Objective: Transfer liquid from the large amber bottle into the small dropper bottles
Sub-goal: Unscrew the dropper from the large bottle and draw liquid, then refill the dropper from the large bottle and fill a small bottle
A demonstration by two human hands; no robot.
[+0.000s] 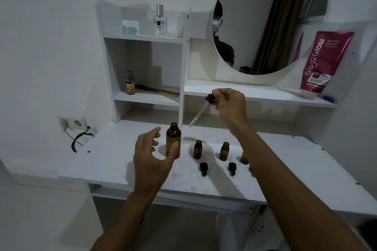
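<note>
head view: the large amber bottle (173,140) stands upright and uncapped on the white desk (114,161), at the left end of a row. the left hand (151,156) is beside it, fingers spread and relaxed, gripping nothing. its thumb crosses in front of the bottle's lower part; whether it touches the glass cannot be told. the right hand (230,102) is raised above the desk and pinches the black top of a dropper (210,99) between thumb and fingers. the clear pipette slants down to the left, its tip in the air just right of the large bottle's neck. 2 small dropper bottles (197,149) stand open to the right of the large one, apart from each other. a 3rd dark shape further right is mostly hidden by the right forearm. 2 black dropper caps (203,168) lie on the desk in front of them. behind are a round mirror (255,6) and a pink tube (324,61).
</note>
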